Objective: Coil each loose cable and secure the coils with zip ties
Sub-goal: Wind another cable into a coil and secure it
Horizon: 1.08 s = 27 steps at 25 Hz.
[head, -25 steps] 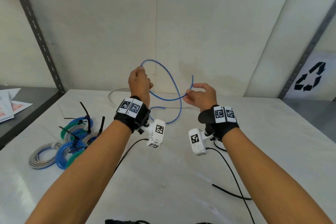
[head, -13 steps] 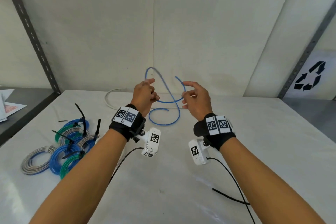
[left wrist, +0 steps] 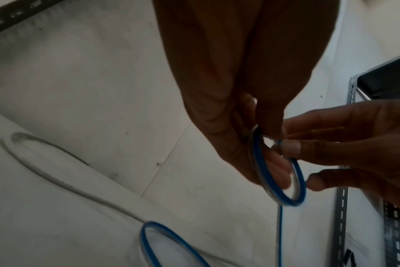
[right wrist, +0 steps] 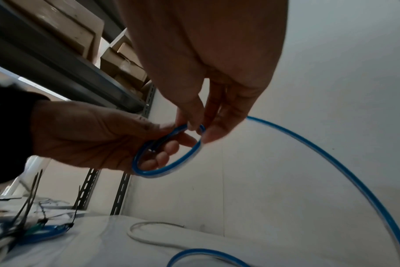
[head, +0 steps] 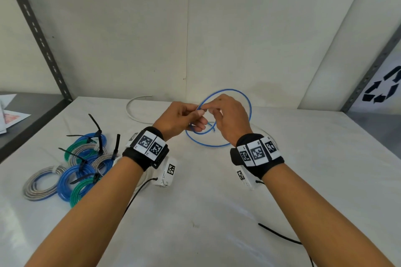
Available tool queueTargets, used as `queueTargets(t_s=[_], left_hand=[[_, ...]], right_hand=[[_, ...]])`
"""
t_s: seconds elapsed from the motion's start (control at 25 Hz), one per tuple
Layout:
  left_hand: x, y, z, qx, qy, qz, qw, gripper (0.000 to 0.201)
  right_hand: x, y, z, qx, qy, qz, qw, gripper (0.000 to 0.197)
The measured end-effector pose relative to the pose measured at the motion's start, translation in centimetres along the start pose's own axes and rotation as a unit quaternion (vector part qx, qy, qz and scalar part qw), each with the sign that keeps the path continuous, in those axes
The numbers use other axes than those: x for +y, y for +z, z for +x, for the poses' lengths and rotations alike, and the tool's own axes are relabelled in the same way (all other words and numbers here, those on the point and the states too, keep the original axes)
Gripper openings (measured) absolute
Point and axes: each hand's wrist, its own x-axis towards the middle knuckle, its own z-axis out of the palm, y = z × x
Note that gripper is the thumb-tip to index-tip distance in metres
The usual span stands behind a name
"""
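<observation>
Hands, left (head: 181, 118) and right (head: 231, 118), apparently both pinch blue cable (head: 249, 106) loop.

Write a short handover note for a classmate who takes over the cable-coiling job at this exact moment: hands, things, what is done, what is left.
Left hand: holds a small loop of the blue cable above the table.
Right hand: fingers pinch the same loop at its top; the cable's larger free loops trail behind and down to the table.
Done: a pile of tied coils with black zip ties lies at the left.
Left: finish winding the blue cable and tie it; the white cable lies loose at the back, uncoiled. No spare zip tie is clearly in view.
</observation>
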Motion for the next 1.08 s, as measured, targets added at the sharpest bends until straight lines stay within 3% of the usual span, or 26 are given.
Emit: queueTargets(t_s=[0.08, 0.2, 0.32, 0.4, 0.48, 0.64, 0.84, 0.96, 1.08], left_hand=[[0.0, -0.5, -0.2, -0.024, -0.019, 0.023, 0.999, 0.023], [0.3, -1.3, -0.5, -0.038, -0.028, 0.070, 0.996, 0.019], [0.9, -1.7, -0.8, -0.022, 0.001, 0.170, 0.985, 0.017], [1.4, -1.7, -1.1, -0.003, 0.009, 0.170, 0.985, 0.016], [2.1, -1.7, -1.5, 0.022, 0.022, 0.168, 0.985, 0.013], [2.8, -2.1, -2.3, 0.053, 0.028, 0.133, 0.989, 0.012], [3.2, -2.8, -2.6, 0.062, 0.037, 0.085, 0.994, 0.014], [3.1, -3.1, -2.6, 0.087, 0.048, 0.049, 0.994, 0.017], [2.9, -2.9, -2.8, 0.120, 0.056, -0.010, 0.991, 0.022]], right_hand=[[-0.1, 0.1, -0.2, 0.035, 0.020, 0.072, 0.997, 0.028], [-0.3, -0.1, -0.1, 0.003, -0.011, 0.093, 0.996, 0.046], [-0.7, -0.4, 0.4, -0.037, -0.038, 0.013, 0.998, 0.028], [-1.0, -0.7, 0.6, -0.004, -0.068, -0.041, 0.997, 0.015], [-1.2, -1.4, 1.0, 0.004, -0.079, -0.026, 0.997, 0.009], [-1.5, -2.8, 1.9, -0.019, 0.003, 0.125, 0.992, 0.005], [-1.7, -2.1, 1.8, 0.075, 0.026, 0.171, 0.982, 0.003], [-1.7, -0.8, 1.1, 0.118, 0.071, 0.226, 0.964, 0.003], [-1.9, 0.3, -0.1, 0.093, 0.112, 0.318, 0.937, 0.006]])
